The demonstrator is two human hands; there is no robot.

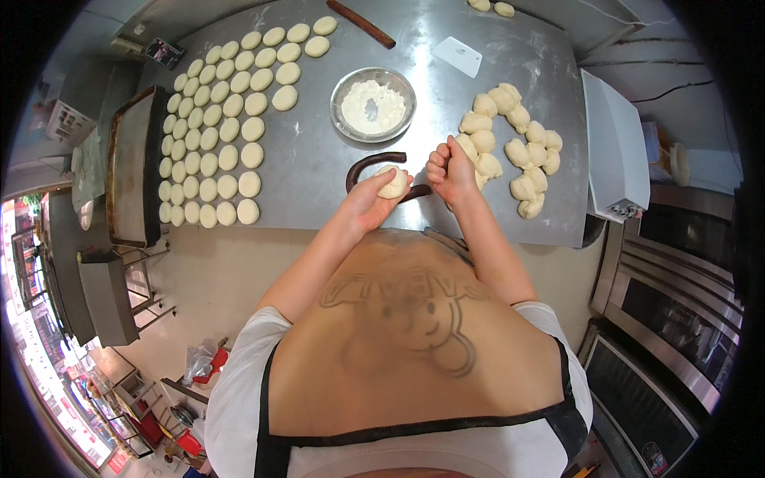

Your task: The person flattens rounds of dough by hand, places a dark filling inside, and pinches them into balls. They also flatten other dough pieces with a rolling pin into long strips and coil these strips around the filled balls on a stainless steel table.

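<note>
On my table (319, 167) the flattened dough discs (215, 135) lie in rows to my left; a steel bowl of flour (373, 104) sits near the middle; a white scraper (457, 56) and a brown rolling pin (360, 23) lie at the far edge; a heap of rough dough lumps (514, 143) curls to my right; a dark baking tray (131, 167) stands beside the rows; a white scale (613, 151) rests at the right edge.

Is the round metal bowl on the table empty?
No, the metal bowl has white flour in it, and it sits on the steel table just beyond the left hand holding a dough ball.
</note>
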